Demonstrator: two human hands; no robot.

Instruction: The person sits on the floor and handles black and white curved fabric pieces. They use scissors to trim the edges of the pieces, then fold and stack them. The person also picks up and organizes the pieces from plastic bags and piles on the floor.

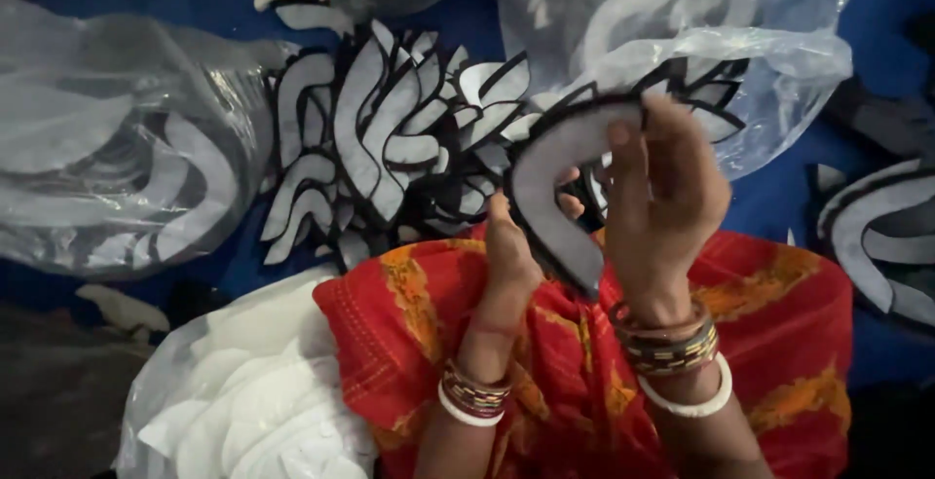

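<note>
Matt grey felt-like curved piece [550, 182], black-edged

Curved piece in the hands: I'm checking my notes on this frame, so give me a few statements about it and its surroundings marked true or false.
1. Both hands hold one curved grey piece with a black edge. True: the left hand is at its lower part, the right hand at its upper end.
2. The piece lies flat on the blue surface. False: it is lifted above the red cloth.
3. A loose pile of similar pieces lies beyond the hands. True.
4. The bag at lower left holds black pieces. False: its pieces are white.
5. Both wrists are bare. False: both wear bangles.
</note>
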